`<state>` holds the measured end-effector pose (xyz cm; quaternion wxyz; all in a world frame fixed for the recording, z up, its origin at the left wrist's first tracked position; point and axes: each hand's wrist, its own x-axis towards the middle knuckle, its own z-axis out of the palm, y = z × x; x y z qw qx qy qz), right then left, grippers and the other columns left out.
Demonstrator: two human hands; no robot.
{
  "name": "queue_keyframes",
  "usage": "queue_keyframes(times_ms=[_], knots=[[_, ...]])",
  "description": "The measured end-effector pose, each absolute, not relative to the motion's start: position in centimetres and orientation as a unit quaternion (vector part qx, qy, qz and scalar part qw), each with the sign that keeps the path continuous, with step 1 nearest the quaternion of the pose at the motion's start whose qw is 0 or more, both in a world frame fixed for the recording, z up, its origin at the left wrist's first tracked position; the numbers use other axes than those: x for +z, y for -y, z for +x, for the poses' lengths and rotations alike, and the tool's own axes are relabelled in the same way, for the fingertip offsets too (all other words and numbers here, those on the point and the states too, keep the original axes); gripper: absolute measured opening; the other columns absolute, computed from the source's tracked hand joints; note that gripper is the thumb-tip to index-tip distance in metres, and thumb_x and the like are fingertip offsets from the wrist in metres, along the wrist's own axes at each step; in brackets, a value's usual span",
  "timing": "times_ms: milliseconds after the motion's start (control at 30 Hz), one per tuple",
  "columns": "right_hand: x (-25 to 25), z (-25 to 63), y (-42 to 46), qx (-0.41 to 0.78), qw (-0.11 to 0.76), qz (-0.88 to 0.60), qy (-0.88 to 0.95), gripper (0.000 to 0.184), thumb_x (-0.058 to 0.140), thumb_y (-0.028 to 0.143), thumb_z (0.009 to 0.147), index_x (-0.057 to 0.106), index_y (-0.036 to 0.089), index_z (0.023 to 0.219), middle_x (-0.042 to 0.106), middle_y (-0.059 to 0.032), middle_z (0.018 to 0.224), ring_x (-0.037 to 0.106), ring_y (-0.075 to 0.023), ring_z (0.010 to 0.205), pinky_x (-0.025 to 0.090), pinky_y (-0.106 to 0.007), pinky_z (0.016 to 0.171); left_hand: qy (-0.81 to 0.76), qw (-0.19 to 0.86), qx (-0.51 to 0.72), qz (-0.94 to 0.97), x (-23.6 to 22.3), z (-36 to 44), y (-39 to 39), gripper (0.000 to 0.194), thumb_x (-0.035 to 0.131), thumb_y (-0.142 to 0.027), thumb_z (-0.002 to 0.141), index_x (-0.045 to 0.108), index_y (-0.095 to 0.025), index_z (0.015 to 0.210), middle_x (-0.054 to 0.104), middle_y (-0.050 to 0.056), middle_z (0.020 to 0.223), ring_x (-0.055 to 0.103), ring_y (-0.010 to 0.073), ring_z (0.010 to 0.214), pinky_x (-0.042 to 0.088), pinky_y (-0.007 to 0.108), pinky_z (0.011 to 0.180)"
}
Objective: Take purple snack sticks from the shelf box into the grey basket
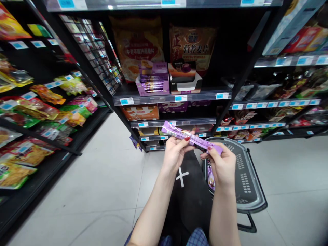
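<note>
A long, narrow purple stick packet is held up between both hands, over my lap and beside the basket's rim. My left hand pinches it near its middle, with the thumb on top. At the packet's right end, my right hand grips it between thumb and fingers. Ahead on the shelf, a purple display box holds several similar purple sticks. Right of that box stands a black and white display box. Below my right hand, purple packets show inside the grey shopping basket.
Large cereal bags stand behind the display boxes. A black shelf unit with a price-tag rail faces me. Bagged snacks fill the left shelf. Tubs and packets line the right shelves. The basket's handle lies toward me over pale floor tiles.
</note>
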<state>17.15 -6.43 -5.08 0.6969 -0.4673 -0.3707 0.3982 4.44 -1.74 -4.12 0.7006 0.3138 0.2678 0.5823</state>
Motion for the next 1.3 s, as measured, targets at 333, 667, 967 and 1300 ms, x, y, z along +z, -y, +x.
queue_keyframes(times_ms=[333, 667, 967, 1300], knots=[[-2.9, 17.6, 8.6, 0.104, 0.753, -0.543, 0.358, 0.013, 0.069, 0.027, 0.073, 0.066, 0.015, 0.071, 0.054, 0.0044, 0.049, 0.049, -0.0084, 0.042, 0.04, -0.023, 0.045, -0.231, 0.802, 0.474, 0.281, -6.4, 4.6, 0.8, 0.018, 0.068, -0.013, 0.071, 0.061, -0.009, 0.087, 0.071, 0.008, 0.078, 0.071, 0.0232, 0.07, 0.059, 0.043, 0.072], [-3.6, 20.0, 8.2, 0.16, 0.799, -0.479, 0.326, 0.026, 0.068, 0.032, 0.076, 0.062, 0.019, 0.097, 0.055, 0.0033, 0.07, 0.048, -0.0046, 0.042, 0.039, -0.02, 0.038, -0.193, 0.751, 0.477, 0.415, -5.6, 3.8, 0.8, 0.051, 0.077, -0.014, 0.064, 0.056, -0.017, 0.11, 0.068, 0.011, 0.109, 0.065, 0.0272, 0.1, 0.059, 0.03, 0.066], [-4.5, 21.3, 8.4, 0.195, 0.755, -0.49, 0.389, 0.038, 0.075, 0.025, 0.067, 0.058, 0.022, 0.101, 0.058, -0.0012, 0.09, 0.058, -0.0123, 0.073, 0.05, -0.026, 0.063, -0.222, 0.677, 0.499, 0.493, -5.9, 3.4, 1.0, 0.025, 0.074, -0.025, 0.069, 0.064, -0.014, 0.088, 0.072, 0.009, 0.093, 0.068, 0.0266, 0.09, 0.06, 0.035, 0.065], [-5.0, 21.6, 8.3, 0.195, 0.771, -0.483, 0.367, 0.037, 0.076, 0.023, 0.065, 0.057, 0.02, 0.096, 0.061, -0.0004, 0.08, 0.06, -0.0132, 0.07, 0.046, -0.028, 0.066, -0.266, 0.403, 0.546, 0.685, -4.5, 1.6, 1.3, 0.015, 0.071, -0.018, 0.072, 0.073, -0.019, 0.086, 0.074, 0.004, 0.087, 0.069, 0.0165, 0.078, 0.055, 0.023, 0.068]])
